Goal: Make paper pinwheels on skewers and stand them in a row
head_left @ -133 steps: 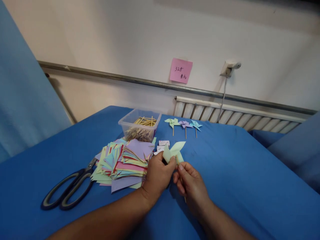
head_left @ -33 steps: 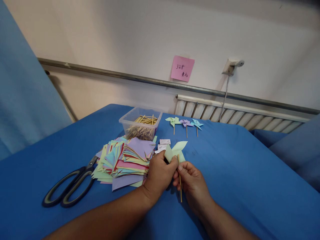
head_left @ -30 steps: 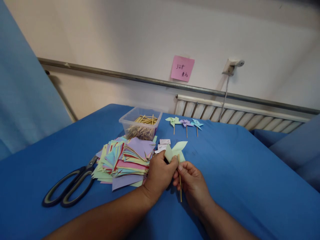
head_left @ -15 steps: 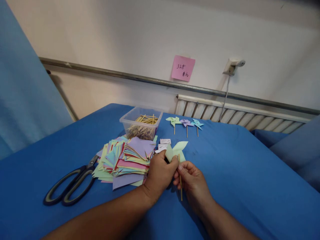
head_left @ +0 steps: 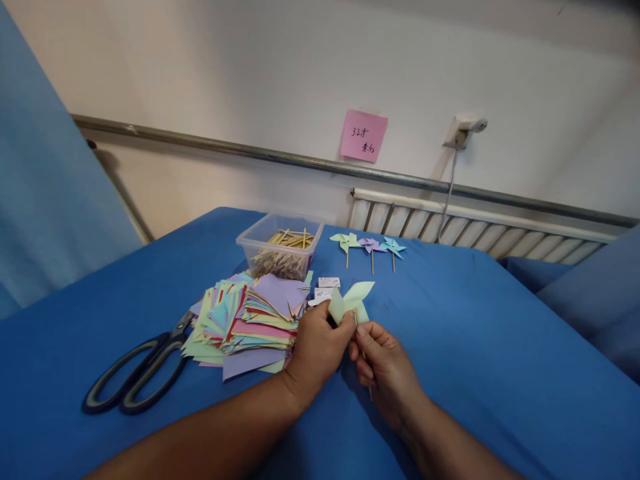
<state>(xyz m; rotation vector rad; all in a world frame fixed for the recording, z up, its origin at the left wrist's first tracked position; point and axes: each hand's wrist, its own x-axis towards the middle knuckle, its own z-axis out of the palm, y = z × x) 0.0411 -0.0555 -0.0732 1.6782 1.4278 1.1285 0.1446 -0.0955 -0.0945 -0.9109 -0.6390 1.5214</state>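
Note:
Between my hands is a pale green paper pinwheel (head_left: 359, 293) with a thin wooden stick (head_left: 356, 316) against it. My left hand (head_left: 323, 343) pinches the pinwheel's paper near its centre, from the left side. My right hand (head_left: 387, 363) is closed around the stick just below the paper, and the stick's lower end shows under the fingers. Both hands are close together above the blue cloth. How the stick meets the paper is partly hidden by my left thumb and fingers.
Left of my hands lies a pile of coloured paper pieces (head_left: 265, 327), with large scissors (head_left: 135, 373) beside it. Behind stand a clear plastic box (head_left: 245, 241) of sticks and small white boxes (head_left: 327, 283). Finished green (head_left: 346, 241), purple (head_left: 371, 245) and blue (head_left: 393, 247) pinwheels lie farther back.
The stick's lower end has swung right and is now mostly covered by my right hand's fingers. My left hand keeps its hold on the paper.

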